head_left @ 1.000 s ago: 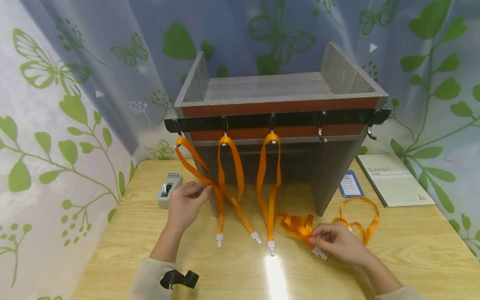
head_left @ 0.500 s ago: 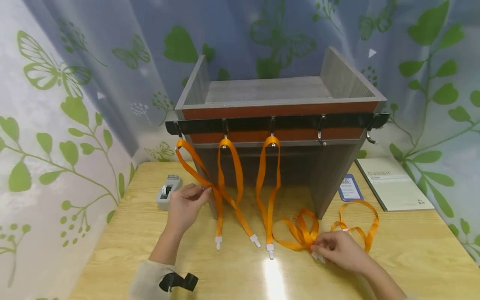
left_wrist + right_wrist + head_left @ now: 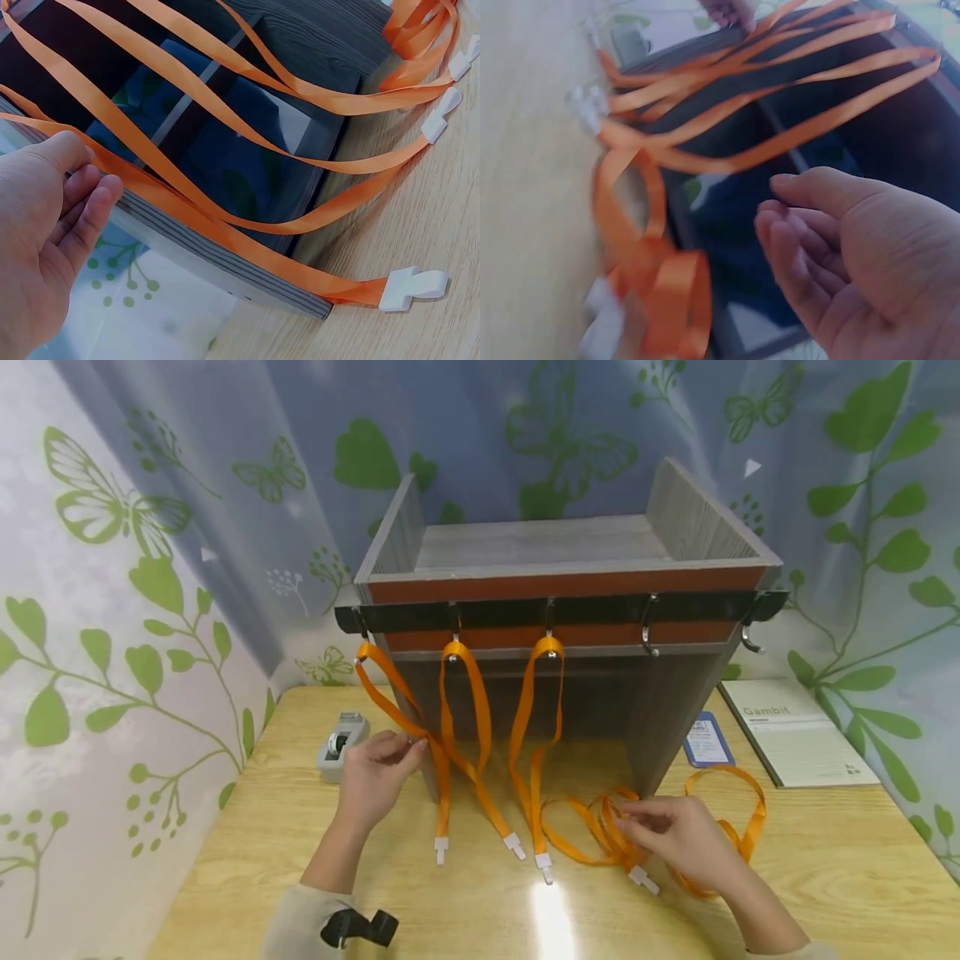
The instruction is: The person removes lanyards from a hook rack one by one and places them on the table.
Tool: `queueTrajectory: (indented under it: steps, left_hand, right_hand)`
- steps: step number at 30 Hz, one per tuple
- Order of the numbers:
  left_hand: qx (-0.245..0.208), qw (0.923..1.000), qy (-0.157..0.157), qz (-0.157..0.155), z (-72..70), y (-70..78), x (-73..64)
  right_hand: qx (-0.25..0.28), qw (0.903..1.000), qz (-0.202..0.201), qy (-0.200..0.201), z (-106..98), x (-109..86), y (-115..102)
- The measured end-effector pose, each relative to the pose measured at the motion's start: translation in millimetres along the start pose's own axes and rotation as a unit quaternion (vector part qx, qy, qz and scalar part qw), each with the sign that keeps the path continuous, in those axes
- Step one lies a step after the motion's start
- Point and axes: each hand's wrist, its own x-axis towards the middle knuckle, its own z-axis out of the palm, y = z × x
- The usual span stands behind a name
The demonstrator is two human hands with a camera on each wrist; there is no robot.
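Note:
In the head view, three orange lanyards hang from hooks at the left and middle of a black rail; their white clips reach the table. My left hand [image 3: 378,777] is beside the leftmost lanyard [image 3: 392,693], fingers loosely bent. The left wrist view shows that strap [image 3: 247,244] passing behind the fingertips, nothing visible between them. My right hand [image 3: 678,839] hovers over a bunched lanyard [image 3: 600,839] with a white clip [image 3: 643,880]. In the right wrist view the thumb and bent fingers [image 3: 787,262] are apart from the blurred bunch [image 3: 675,300].
The black hook rail [image 3: 592,608] crosses the front of a grey wooden shelf [image 3: 667,710]; two right-hand hooks bear no lanyard. Another orange lanyard [image 3: 753,818] lies at right, near a blue-edged card [image 3: 707,739] and a notebook [image 3: 798,731]. A tape dispenser [image 3: 341,747] stands left.
My right hand has let go of the bunched lanyard and risen slightly; the bunch has spread into looser loops. My left hand has stayed in nearly the same spot.

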Motion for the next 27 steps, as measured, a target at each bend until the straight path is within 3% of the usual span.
queueTrajectory:
  steps: [4,8,14,19,23,27]
  left_hand:
    - [-0.003,1.0000,-0.005,0.002,-1.7,12.6,2.0]
    - [-0.004,1.0000,-0.006,-0.005,-2.6,13.1,0.8]
    - [0.000,0.9998,-0.005,0.018,-3.0,7.9,-1.1]
    - [-0.003,0.9993,-0.004,0.038,-3.4,7.4,-1.0]
    - [-0.001,0.9994,-0.002,0.034,-3.1,7.4,-0.6]
    - [0.005,0.9997,-0.001,0.025,-2.7,6.5,-0.9]
  right_hand:
    - [0.023,0.9989,-0.014,0.040,-1.7,19.1,-19.7]
    - [0.021,0.9960,-0.051,0.070,-0.5,33.5,-36.2]
    - [0.038,0.9938,-0.069,0.080,4.1,51.5,-53.6]
    - [0.054,0.9937,-0.052,0.083,7.6,64.8,-65.0]
    - [0.060,0.9927,-0.053,0.090,10.9,74.4,-72.6]
    - [0.062,0.9896,-0.086,0.098,16.4,83.2,-79.9]
